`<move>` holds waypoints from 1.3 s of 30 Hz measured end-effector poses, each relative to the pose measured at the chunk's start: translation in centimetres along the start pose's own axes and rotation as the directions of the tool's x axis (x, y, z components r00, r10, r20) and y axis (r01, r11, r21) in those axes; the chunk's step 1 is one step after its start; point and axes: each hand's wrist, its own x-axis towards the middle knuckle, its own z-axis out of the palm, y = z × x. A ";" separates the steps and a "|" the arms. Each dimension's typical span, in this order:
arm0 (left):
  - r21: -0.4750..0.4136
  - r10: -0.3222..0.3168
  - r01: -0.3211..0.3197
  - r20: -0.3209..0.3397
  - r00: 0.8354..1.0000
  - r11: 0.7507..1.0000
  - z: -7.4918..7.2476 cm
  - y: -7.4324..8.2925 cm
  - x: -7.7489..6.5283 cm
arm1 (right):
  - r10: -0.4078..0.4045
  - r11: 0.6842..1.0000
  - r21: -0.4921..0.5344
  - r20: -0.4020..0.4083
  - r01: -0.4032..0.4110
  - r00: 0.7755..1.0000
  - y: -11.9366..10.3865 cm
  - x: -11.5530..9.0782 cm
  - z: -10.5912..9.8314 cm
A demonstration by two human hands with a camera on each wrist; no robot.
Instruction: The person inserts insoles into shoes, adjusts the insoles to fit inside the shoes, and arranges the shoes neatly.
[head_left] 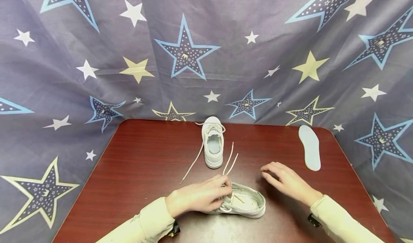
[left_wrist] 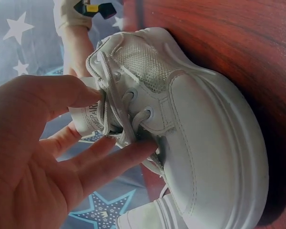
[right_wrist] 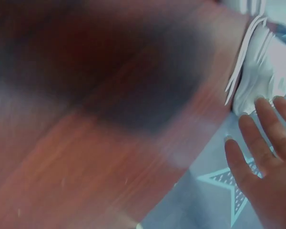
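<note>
A white sneaker point(head_left: 253, 210) lies near the front of the table in the head view, its toe pointing left. My left hand point(head_left: 203, 196) is at its lacing. In the left wrist view the thumb presses the tongue point(left_wrist: 83, 121) and the laces point(left_wrist: 115, 98), while the fingers curl in from the other side. Two loose lace ends point(head_left: 229, 162) lie on the table beyond the shoe. To the right of the heel, my right hand point(head_left: 288, 184) hovers with relaxed fingers, holding nothing. The right wrist view is partly blurred.
A second white sneaker point(head_left: 213, 161) stands at the back middle, one lace point(head_left: 195, 160) trailing left. At the back right lies a pale insole point(head_left: 311, 148). Behind the dark red table point(head_left: 145, 153) hangs a star-patterned curtain point(head_left: 238, 67).
</note>
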 end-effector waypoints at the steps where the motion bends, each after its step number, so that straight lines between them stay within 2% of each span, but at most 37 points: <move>1: 0.000 -0.004 0.004 0.005 1.000 1.000 0.0 0.0 0.0 | 0.020 1.000 -0.008 0.017 -0.020 1.000 0.4 0.0 -0.1; 4: 0.001 -0.013 0.013 0.011 1.000 1.000 0.1 0.0 -0.1 | 0.068 0.997 -0.027 0.054 -0.067 0.996 1.6 -0.1 -0.6; 7: 0.003 -0.019 0.019 0.014 1.000 1.000 0.1 0.0 -0.3 | 0.102 0.994 -0.045 0.057 -0.100 0.993 2.9 -0.1 -0.9; 12: 0.007 -0.025 0.024 0.013 1.000 1.000 0.1 0.0 -0.4 | 0.099 0.994 -0.056 0.032 -0.097 0.995 5.3 0.0 -1.6; 20: 0.013 -0.026 0.026 0.018 0.999 1.000 0.3 0.0 -0.3 | 0.135 0.987 -0.093 0.052 -0.130 0.989 10.3 -0.4 -3.3; 22: 0.015 -0.027 0.027 0.021 0.999 1.000 0.3 0.0 -0.3 | 0.168 0.982 -0.100 0.065 -0.161 0.984 11.4 -0.6 -3.9; 25: 0.016 -0.026 0.025 0.028 0.999 1.000 0.3 0.1 -0.2 | 0.237 0.968 -0.113 0.098 -0.225 0.967 12.8 -0.8 -4.7; 31: 0.017 -0.025 0.024 0.032 0.999 1.000 0.2 0.1 -0.1 | 0.364 0.930 -0.108 0.159 -0.351 0.918 15.4 -1.0 -6.1; 39: 0.019 -0.028 0.027 0.025 0.999 0.999 -0.1 0.2 -0.1 | 0.466 0.884 -0.154 0.212 -0.442 0.859 17.9 -1.1 -7.3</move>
